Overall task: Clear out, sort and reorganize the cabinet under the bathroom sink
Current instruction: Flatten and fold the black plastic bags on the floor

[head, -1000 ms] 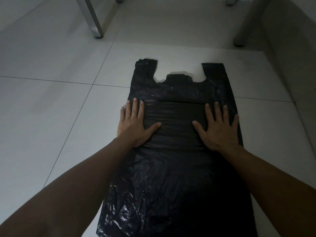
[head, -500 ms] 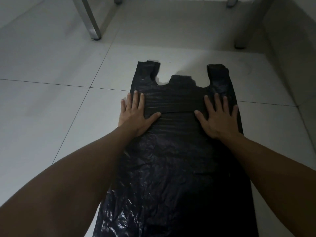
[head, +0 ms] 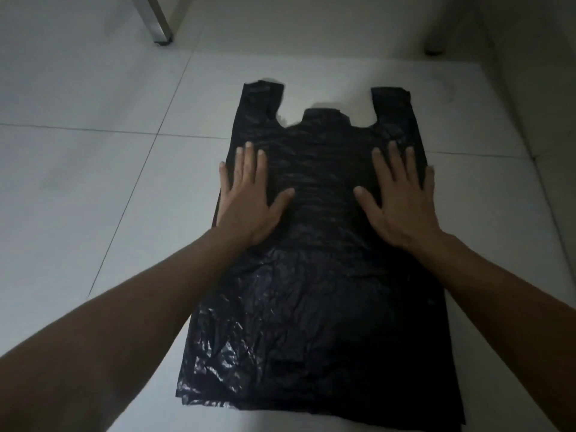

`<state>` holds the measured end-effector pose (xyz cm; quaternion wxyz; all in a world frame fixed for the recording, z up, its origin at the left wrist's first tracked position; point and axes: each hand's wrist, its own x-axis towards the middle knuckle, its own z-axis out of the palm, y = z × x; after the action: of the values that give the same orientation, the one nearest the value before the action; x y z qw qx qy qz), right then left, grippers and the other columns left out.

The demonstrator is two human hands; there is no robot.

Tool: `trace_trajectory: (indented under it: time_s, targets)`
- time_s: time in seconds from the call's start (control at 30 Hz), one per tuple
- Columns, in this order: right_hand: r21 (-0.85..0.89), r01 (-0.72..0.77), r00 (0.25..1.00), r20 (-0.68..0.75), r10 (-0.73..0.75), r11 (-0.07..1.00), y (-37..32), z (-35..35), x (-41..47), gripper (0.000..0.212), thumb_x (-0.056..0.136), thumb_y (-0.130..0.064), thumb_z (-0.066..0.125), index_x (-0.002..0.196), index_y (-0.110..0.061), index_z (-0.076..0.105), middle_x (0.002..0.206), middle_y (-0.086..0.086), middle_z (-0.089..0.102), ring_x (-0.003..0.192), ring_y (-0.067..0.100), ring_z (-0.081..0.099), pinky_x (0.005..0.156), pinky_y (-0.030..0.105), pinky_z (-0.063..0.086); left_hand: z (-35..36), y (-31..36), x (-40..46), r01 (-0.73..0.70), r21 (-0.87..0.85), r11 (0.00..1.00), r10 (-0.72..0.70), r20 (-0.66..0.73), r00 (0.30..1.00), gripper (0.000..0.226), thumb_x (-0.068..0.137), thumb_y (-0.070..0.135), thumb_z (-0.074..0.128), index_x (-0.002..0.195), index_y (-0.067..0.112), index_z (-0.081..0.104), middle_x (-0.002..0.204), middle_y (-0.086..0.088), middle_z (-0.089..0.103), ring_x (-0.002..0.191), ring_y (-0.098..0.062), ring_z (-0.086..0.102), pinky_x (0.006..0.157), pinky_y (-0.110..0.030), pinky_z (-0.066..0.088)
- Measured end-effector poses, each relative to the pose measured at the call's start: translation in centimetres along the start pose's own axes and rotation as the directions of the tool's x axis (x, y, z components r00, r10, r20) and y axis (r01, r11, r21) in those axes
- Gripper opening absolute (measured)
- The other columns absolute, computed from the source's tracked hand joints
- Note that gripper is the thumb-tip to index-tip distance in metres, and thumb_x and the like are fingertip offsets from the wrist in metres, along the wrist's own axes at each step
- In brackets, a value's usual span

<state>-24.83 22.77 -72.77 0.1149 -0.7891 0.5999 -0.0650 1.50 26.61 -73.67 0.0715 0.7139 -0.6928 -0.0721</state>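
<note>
A black plastic bag (head: 318, 300) with two handle loops lies flat on the white tiled floor, handles pointing away from me. My left hand (head: 249, 198) rests palm down on the bag's left side, fingers spread. On the right side my right hand (head: 399, 201) presses flat in the same way. Neither hand grips anything. The bag's near part is wrinkled and shiny.
White floor tiles (head: 93, 188) surround the bag. A metal leg (head: 159, 23) stands at the back left and another leg (head: 436, 42) at the back right. A wall (head: 536, 88) runs along the right side.
Both hands have slid forward along the bag toward its handles, flattening the fold that crossed its middle. The whole bag, down to its bottom edge, now shows.
</note>
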Motion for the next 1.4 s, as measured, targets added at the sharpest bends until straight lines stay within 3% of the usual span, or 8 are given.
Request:
trace_trajectory:
  time_s: [0.13,0.33,0.53,0.8,0.93,1.17,1.3,1.4]
  targets:
    - [-0.080,0.041,0.994,0.100,-0.033,0.996,-2.2,1.8,-8.7,0.075,0.091,-0.068,0.011,0.155,-0.033,-0.001,0.163,0.001,-0.006,0.150,0.027,-0.007,0.119,0.055,-0.004,2.4,3.1,-7.9,-0.229,0.024,0.973,0.229,0.010,0.973,0.081,0.092,0.066,0.022,0.153,0.013,0.022,0.162,-0.010,0.007,0.150,-0.026,0.002,0.119,-0.056,0.004]
    - [-0.194,0.038,0.982,0.188,-0.001,0.980,-1.6,4.0,-10.9,0.076,0.088,-0.074,0.003,0.153,-0.038,-0.010,0.163,0.002,-0.011,0.149,0.026,-0.012,0.117,0.059,-0.005,3.1,2.5,-10.0,-0.118,0.138,0.983,0.096,0.156,0.983,0.082,0.088,0.074,0.010,0.155,0.027,0.002,0.163,-0.005,-0.007,0.149,-0.023,-0.010,0.118,-0.056,-0.004]
    - [-0.140,0.012,0.997,0.083,-0.001,0.990,-2.4,2.0,-14.4,0.078,0.089,-0.074,0.009,0.155,-0.033,-0.004,0.162,0.003,-0.012,0.149,0.029,-0.012,0.117,0.055,-0.008,0.9,3.5,-13.4,-0.073,0.073,0.995,0.067,0.083,0.994,0.080,0.090,0.072,0.011,0.155,0.027,0.002,0.162,-0.005,-0.009,0.149,-0.026,-0.013,0.119,-0.053,-0.006]
    - [-0.187,0.021,0.988,0.154,0.008,0.982,-0.5,4.0,-17.8,0.076,0.091,-0.073,0.009,0.155,-0.034,0.002,0.164,0.004,0.001,0.150,0.028,0.000,0.117,0.060,0.004,2.1,0.4,-16.8,0.077,0.125,0.989,-0.093,0.126,0.988,0.085,0.085,0.074,0.005,0.155,0.025,0.000,0.162,-0.011,-0.009,0.149,-0.027,-0.012,0.119,-0.054,-0.003]
    - [-0.182,0.009,0.994,0.108,0.011,0.983,-0.8,3.5,-19.0,0.077,0.091,-0.073,0.011,0.155,-0.033,0.001,0.163,0.005,-0.004,0.150,0.029,-0.006,0.118,0.058,-0.002,1.8,0.7,-18.5,0.029,0.077,0.997,-0.034,0.063,0.997,0.081,0.090,0.070,0.008,0.156,0.023,0.004,0.162,-0.009,-0.005,0.150,-0.024,-0.009,0.120,-0.052,-0.002]
    - [-0.209,-0.009,0.986,0.161,0.044,0.978,-0.8,3.5,-20.6,0.079,0.088,-0.075,0.003,0.155,-0.034,-0.001,0.164,0.003,-0.003,0.150,0.028,-0.003,0.117,0.061,0.003,2.1,0.2,-19.5,0.023,0.123,0.992,-0.037,0.115,0.993,0.079,0.091,0.069,0.008,0.156,0.024,0.004,0.163,-0.010,-0.002,0.150,-0.025,-0.006,0.119,-0.055,-0.001]
    - [-0.182,0.057,0.991,0.127,-0.034,0.982,-2.2,2.9,-22.0,0.079,0.089,-0.075,0.009,0.155,-0.034,-0.004,0.163,0.003,-0.010,0.150,0.029,-0.009,0.118,0.057,-0.005,1.9,2.4,-21.2,-0.082,0.087,0.993,0.080,0.029,0.996,0.077,0.093,0.065,0.018,0.155,0.019,0.014,0.162,-0.012,0.005,0.150,-0.027,0.001,0.120,-0.053,0.003]
    - [-0.189,0.103,0.984,0.165,-0.071,0.977,-1.9,3.7,-23.1,0.076,0.090,-0.075,0.011,0.154,-0.037,-0.004,0.163,0.002,-0.007,0.150,0.026,-0.008,0.118,0.059,0.001,2.7,2.7,-22.7,-0.089,0.099,0.991,0.079,0.099,0.992,0.077,0.092,0.069,0.014,0.156,0.026,0.006,0.163,-0.005,-0.001,0.150,-0.024,-0.005,0.119,-0.053,0.002]
